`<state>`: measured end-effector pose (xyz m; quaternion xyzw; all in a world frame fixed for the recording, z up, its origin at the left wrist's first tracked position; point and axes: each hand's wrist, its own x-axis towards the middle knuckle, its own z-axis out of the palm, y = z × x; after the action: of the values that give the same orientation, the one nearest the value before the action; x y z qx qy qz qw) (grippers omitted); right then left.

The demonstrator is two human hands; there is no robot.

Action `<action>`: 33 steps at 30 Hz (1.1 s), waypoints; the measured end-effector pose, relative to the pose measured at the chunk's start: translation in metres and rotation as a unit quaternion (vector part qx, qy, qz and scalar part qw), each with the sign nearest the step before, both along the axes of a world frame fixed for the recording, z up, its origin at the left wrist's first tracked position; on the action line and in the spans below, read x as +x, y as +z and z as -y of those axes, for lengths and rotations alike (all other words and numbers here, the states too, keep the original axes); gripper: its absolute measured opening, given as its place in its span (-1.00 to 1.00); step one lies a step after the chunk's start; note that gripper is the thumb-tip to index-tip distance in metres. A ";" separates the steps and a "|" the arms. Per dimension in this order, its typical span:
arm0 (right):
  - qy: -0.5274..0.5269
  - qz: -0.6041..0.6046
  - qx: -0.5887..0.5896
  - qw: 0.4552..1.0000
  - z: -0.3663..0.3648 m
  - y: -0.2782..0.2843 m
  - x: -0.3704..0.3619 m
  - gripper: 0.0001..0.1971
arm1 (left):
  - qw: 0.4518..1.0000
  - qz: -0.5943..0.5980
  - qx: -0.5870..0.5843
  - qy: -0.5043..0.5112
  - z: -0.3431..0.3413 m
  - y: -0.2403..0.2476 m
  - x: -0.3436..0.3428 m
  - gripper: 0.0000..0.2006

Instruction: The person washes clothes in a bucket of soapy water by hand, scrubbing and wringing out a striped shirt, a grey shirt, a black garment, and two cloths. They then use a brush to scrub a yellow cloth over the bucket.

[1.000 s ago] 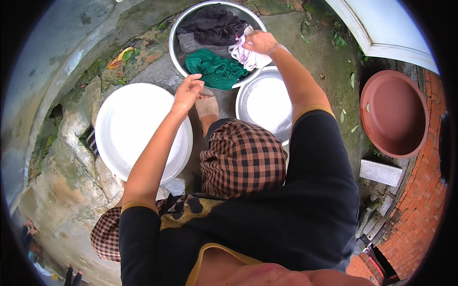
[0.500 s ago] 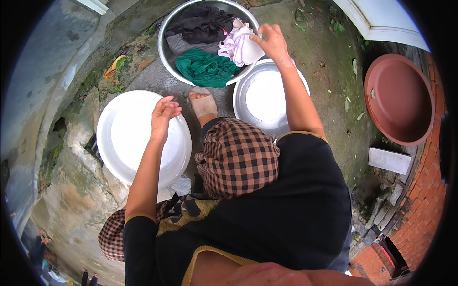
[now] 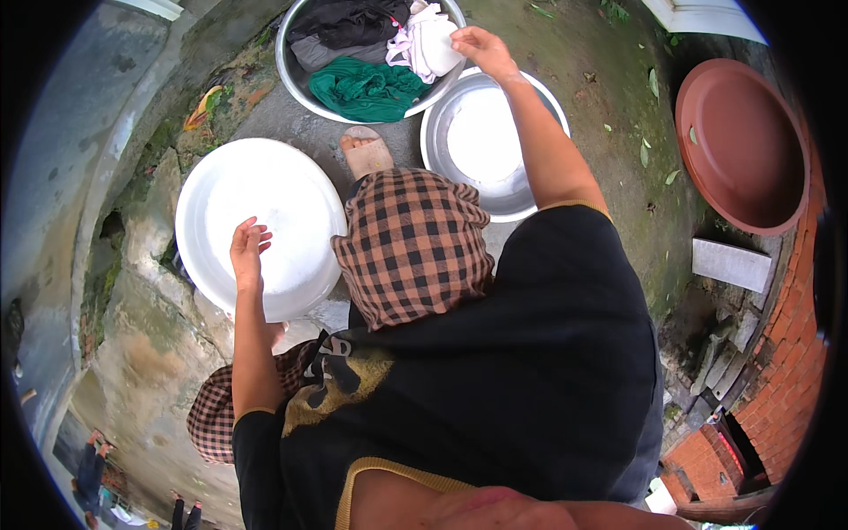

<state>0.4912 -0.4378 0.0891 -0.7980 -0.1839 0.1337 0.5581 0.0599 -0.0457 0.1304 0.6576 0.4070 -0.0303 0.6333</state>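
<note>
At the top, a large metal basin [image 3: 284, 64] holds wet clothes: a dark bundle [image 3: 353, 28], a green garment [image 3: 367, 90] and a white and lilac garment [image 3: 431, 46]. My right hand [image 3: 484, 53] reaches to the basin's right rim, thumb and fingers pinched together at the edge of the white and lilac garment. Over the white basin [image 3: 190, 208] on the left, my left hand [image 3: 249, 247] hangs with loosely bent fingers apart and nothing in them. Below the clothes basin stands a smaller metal basin [image 3: 433, 163], partly hidden by my right forearm.
A brown-red plastic tub [image 3: 742, 146] stands at the far right above a pale slab [image 3: 731, 264] and a brick wall [image 3: 782, 375]. My sandalled foot [image 3: 365, 152] rests between the basins. Leaves lie on mossy concrete; other people's legs appear at lower left.
My left hand has gone from the white basin's right rim to over its inside, lower and further left. My right hand stays by the white and lilac garment. The basins sit higher in the picture.
</note>
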 end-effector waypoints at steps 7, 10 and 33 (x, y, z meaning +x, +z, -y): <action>-0.395 -0.048 -0.047 0.916 0.177 -0.037 -0.163 -0.87 | 0.987 -0.053 0.040 0.144 -0.052 -0.031 -0.099 -0.69; -0.427 -0.042 0.081 0.899 0.160 -0.052 -0.211 -0.90 | 0.978 -0.079 0.083 0.172 -0.074 -0.040 -0.127 -0.69; 0.670 0.122 -0.256 0.686 -0.451 0.259 -0.300 -0.75 | 0.814 -0.155 0.338 0.447 0.027 0.231 -0.603 -0.68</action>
<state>0.1913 0.0133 0.3484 -0.5835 -0.6947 0.4154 0.0660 -0.5430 -0.0723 0.3615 0.5626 0.7335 0.2938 0.2432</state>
